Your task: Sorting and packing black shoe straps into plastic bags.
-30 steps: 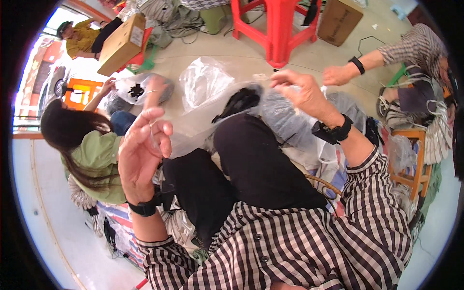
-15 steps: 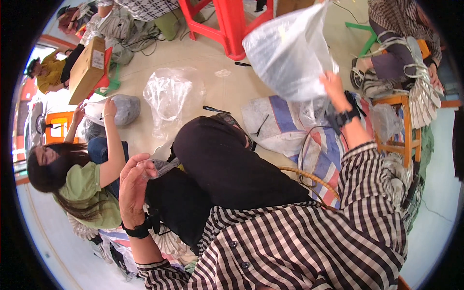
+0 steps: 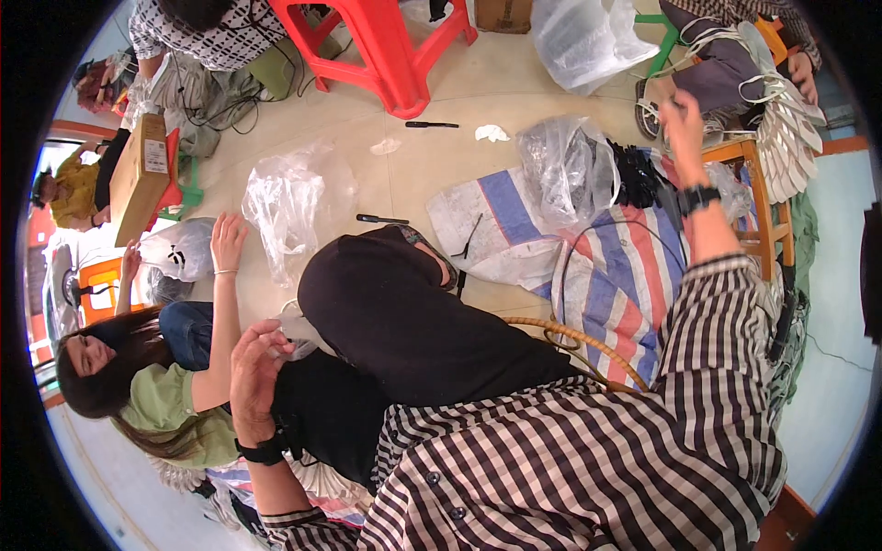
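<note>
My right hand (image 3: 684, 115) is stretched out to the far right with its fingers apart and holds nothing. It hovers beside a bundle of white strips (image 3: 781, 129) lying on an orange stool (image 3: 735, 156). My left hand (image 3: 257, 363) is low at my left knee, its back toward me and its fingers bent. Its fingertips are at a crumpled bit of clear plastic (image 3: 296, 326); whether they grip it is hidden. A clear plastic bag (image 3: 562, 170) rests on a striped woven sack (image 3: 611, 266) beneath my right arm. Another clear bag (image 3: 588, 37) is farther off.
A person in a green top (image 3: 161, 404) sits at my left, one hand (image 3: 228, 241) on a clear bag (image 3: 294, 197). A red stool (image 3: 386, 46), a cardboard box (image 3: 138, 174), two black pens (image 3: 381, 219) and a person at the top right surround me.
My right hand has let go of the clear bag it held up and swung toward the white strips. My left hand dropped from in front of me to my knee.
</note>
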Demonstrator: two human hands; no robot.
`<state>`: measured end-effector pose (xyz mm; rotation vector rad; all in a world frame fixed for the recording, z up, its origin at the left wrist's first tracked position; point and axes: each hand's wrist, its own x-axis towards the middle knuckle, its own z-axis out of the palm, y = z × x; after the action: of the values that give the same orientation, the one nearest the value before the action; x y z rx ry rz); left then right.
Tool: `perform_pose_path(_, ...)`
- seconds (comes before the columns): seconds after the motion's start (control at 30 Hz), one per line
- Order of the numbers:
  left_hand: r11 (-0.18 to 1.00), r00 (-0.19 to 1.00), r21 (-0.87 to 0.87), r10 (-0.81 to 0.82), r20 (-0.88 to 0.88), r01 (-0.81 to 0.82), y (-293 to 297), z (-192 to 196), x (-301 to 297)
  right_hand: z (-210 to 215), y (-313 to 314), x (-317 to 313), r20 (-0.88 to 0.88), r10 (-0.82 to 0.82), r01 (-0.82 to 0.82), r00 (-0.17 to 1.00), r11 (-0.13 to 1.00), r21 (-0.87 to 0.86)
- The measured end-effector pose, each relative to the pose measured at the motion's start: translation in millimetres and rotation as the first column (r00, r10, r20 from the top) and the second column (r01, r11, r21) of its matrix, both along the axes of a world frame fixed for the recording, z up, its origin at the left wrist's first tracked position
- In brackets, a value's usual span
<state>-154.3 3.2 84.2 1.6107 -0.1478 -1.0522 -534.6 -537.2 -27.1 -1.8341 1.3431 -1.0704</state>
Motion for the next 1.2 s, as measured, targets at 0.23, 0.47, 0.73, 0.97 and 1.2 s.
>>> perform_pose_path(0.23,0.992,0.996,0.088,-0.088,-0.02,0.09,-12.0,-4.5,-4.9,-101.7,123.3,-12.4,-0.008,0.297,-0.264,0.955,0.861,0.434)
perform_pose_path(0.47,0.988,0.996,0.13,-0.07,-0.064,0.077,-0.8,-10.4,-4.4,-149.1,123.9,185.1,-0.185,0.608,-0.547,0.772,0.784,0.293)
perform_pose_path(0.73,0.97,0.962,0.217,0.161,-0.221,-0.112,21.5,-31.8,24.3,-245.6,60.0,305.8,-0.661,0.394,-0.308,0.638,0.918,0.25)
perform_pose_path(0.97,0.939,0.88,0.259,0.311,-0.358,-0.227,38.6,-42.0,36.1,-290.3,48.7,358.4,-0.731,0.338,-0.366,0.593,0.921,0.129)
perform_pose_path(1.2,0.937,0.87,0.247,0.326,-0.369,-0.247,29.5,-44.4,33.9,-303.3,55.1,358.6,-0.695,0.417,-0.353,0.586,0.903,0.244)
